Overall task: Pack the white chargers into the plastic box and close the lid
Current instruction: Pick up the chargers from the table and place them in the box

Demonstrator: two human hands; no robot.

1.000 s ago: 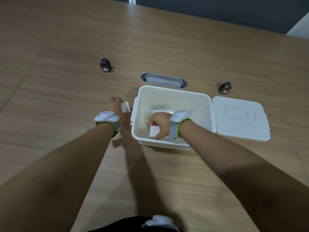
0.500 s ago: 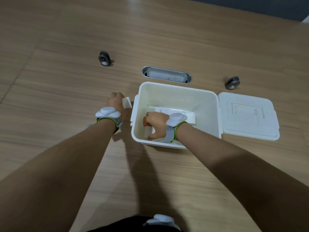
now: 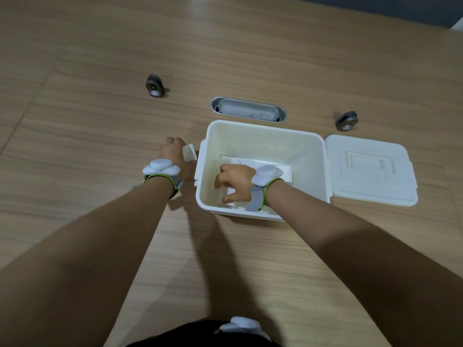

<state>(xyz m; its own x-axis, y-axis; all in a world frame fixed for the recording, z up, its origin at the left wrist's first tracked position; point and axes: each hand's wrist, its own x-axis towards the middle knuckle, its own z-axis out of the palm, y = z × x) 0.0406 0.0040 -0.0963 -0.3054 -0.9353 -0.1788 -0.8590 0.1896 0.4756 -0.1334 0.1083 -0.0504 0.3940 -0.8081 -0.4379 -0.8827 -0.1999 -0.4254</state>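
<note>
Packing step: right hand [image 3: 234,184] inside plastic box [image 3: 263,132] on bench [image 3: 100,146], fingers loosely curled over packed white chargers [image 3: 253,162]; left hand [image 3: 172,152] grips 1 charger [image 3: 189,152] beside box, likely next in; lid [image 3: 370,169] open.

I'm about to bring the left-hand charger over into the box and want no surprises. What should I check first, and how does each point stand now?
1. Left hand grips a white charger: ok.
2. That charger is outside the plastic box, beside its left wall: ok.
3. Lid is swung fully open to the right, clear of the opening: ok.
4. Right hand out of the box: not ok, it is inside on the packed chargers.
5. Free floor space for one more charger: cannot tell, the hand hides the near part.
</note>
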